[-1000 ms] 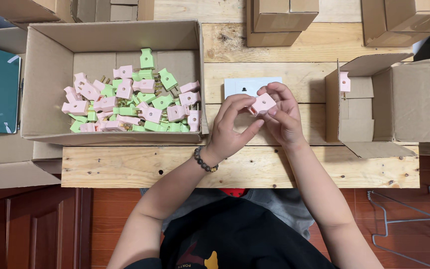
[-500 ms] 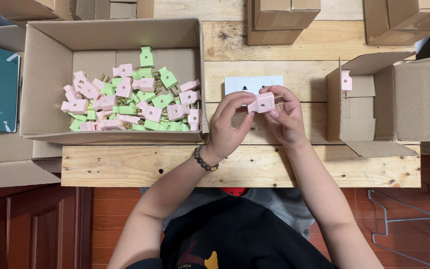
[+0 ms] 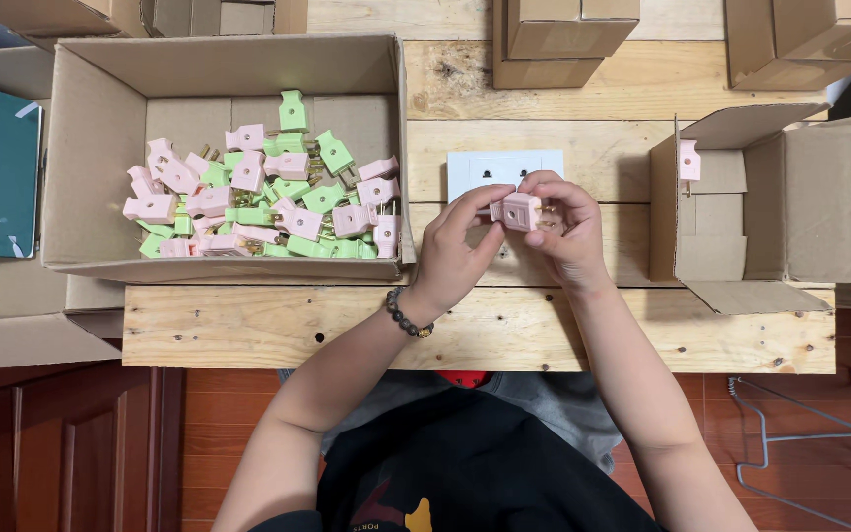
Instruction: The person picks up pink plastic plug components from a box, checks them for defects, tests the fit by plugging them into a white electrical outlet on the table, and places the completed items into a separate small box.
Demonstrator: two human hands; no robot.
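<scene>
Pink plug pinched between left hand and right hand, fingers of both clamped on it, just above white socket plate lying on wooden desk. Large cardboard box to the left, filled with pink and green plugs. Smaller box to the right, one pink plug at its wall.

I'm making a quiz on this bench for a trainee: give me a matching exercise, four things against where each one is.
Things:
1. pink plug
2. pile of pink and green plugs
3. white socket plate
4. bead bracelet

Places:
A. in the large open box
B. on the left wrist
C. held between both hands
D. flat on the wooden table, behind the hands

Pairs: 1-C, 2-A, 3-D, 4-B
</scene>
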